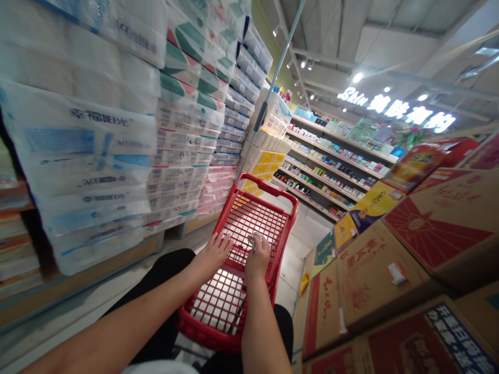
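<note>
A red plastic rolling shopping basket (280, 234) with a grid pattern stands between my knees, its loop handle (268, 186) at the far end. Over the basket's left side lies my left hand (217, 249), fingers stretched out and nothing in them. My right hand (258, 257) is above the grid near the middle of the basket. Its fingers curl round a small crumpled grey-white thing (251, 239), mostly hidden, whose kind I cannot make out. Through the grid the pale floor shows.
Tall stacks of wrapped tissue packs (97, 150) rise close on the left. Cardboard cartons (382, 265) are piled close on the right. Shelves (327, 161) of small boxed goods stand ahead, under a lit sign (397, 109). Tiled floor (307, 228) runs beyond the basket.
</note>
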The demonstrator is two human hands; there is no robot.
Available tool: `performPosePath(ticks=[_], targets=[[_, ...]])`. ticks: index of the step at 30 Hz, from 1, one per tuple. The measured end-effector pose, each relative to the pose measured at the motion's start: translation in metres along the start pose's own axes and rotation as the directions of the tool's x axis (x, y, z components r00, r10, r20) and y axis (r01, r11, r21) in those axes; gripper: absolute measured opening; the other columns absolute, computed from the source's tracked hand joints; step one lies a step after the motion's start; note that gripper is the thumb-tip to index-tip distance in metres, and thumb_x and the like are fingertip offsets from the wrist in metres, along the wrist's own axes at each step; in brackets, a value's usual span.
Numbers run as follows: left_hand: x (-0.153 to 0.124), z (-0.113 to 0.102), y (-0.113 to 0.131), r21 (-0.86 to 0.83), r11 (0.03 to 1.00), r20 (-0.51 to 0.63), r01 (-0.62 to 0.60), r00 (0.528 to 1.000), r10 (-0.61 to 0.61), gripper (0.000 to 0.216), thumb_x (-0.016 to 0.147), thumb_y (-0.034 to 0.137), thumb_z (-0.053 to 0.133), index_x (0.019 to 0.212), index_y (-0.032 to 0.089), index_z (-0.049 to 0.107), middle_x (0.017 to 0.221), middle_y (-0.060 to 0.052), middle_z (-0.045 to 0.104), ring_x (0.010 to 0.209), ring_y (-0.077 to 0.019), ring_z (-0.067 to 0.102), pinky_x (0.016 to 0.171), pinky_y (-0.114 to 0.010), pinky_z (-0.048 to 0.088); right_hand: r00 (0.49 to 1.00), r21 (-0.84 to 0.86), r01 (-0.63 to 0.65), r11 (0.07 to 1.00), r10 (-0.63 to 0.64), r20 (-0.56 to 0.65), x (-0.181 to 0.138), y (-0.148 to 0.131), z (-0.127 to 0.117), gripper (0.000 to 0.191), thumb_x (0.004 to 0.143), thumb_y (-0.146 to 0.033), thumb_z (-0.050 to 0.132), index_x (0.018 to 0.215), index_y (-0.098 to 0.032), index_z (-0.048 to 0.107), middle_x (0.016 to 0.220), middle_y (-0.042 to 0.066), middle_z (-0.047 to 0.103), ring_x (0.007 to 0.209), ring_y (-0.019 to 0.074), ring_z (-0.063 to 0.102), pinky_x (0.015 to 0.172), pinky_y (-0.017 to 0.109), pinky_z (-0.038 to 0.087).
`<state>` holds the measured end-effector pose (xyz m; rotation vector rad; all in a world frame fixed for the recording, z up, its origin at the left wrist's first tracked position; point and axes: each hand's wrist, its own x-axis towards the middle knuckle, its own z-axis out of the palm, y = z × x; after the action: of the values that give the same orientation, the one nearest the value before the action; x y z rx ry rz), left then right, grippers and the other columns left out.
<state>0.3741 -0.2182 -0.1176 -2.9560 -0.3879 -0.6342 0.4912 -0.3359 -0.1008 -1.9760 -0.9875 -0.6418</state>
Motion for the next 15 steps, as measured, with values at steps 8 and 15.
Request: performPosePath(ticks=[8, 15], targets=[[-0.0029, -0.0003, -0.0005, -0.015, 1.000, -0.004, -0.019, 1.000, 0.019, 0.062, 0.083, 0.008, 0.043, 0.144, 0.020, 0.042, 0.151, -0.017, 0.040, 0.144, -0.0308, 0.029, 0.116, -0.056, 0.024, 1.000, 0.039, -0.004, 0.999, 0.005, -0.010, -0.0010, 0.0025, -0.0023, 0.053, 0.076, 0.003, 0.043, 0.117, -0.022, 0.068, 0.131, 0.012, 0.058, 0.124, 0.0237, 0.052, 0.103, 0.046, 0.045], [-0.0045, -0.0088, 0.0018, -0.009, 0.999, 0.019, -0.031, 0.999, 0.031, 0.061, 0.082, 0.004, 0.039, 0.141, 0.019, 0.046, 0.150, -0.013, 0.042, 0.143, -0.0291, 0.030, 0.117, -0.053, 0.023, 0.997, 0.044, 0.048, 0.998, -0.050, 0.051, -0.0039, 0.0015, -0.0007, 0.051, 0.078, 0.003, 0.042, 0.115, -0.020, 0.069, 0.132, 0.011, 0.058, 0.123, 0.0213, 0.053, 0.101, 0.040, 0.047]])
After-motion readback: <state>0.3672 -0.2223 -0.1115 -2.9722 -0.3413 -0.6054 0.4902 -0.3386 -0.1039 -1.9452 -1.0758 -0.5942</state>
